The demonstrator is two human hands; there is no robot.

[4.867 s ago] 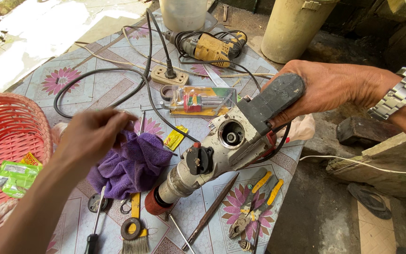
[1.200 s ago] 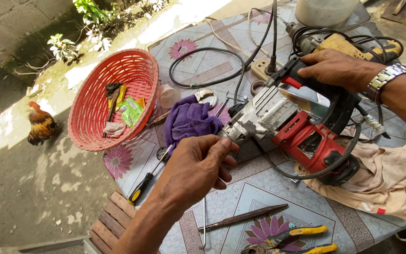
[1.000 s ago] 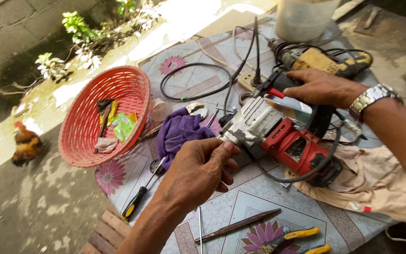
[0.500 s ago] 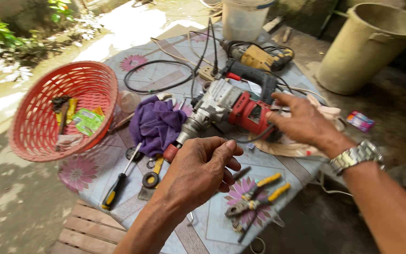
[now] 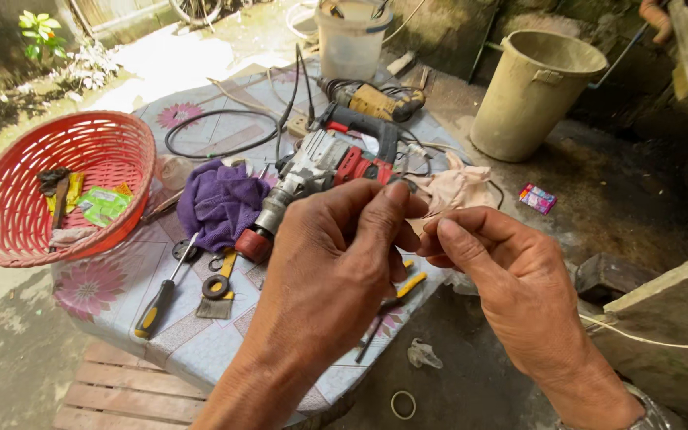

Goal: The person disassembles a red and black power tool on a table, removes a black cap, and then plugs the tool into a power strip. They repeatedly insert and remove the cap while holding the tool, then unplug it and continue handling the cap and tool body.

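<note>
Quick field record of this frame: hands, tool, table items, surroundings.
left hand: raised, fingers pinched near the right fingertips; anything held is too small to tell
right hand: raised, fingertips meeting the left
rotary hammer: lying on table, untouched
purple cloth: beside the hammer's nose
screwdriver: near table edge
red basket: at table's left end
bucket: on ground

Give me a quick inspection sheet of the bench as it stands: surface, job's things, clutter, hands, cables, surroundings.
Surface: floral-cloth table, crowded.
Job's things: rotary hammer drill lying on its side, untouched.
Clutter: purple rag, screwdriver, scraper, red basket with small items.
Hands: left hand and right hand fingertips pinched together; anything held is too small to tell.
Cables: black cable looped behind drill.
Surroundings: beige bin, white bucket, wooden pallet.
</note>
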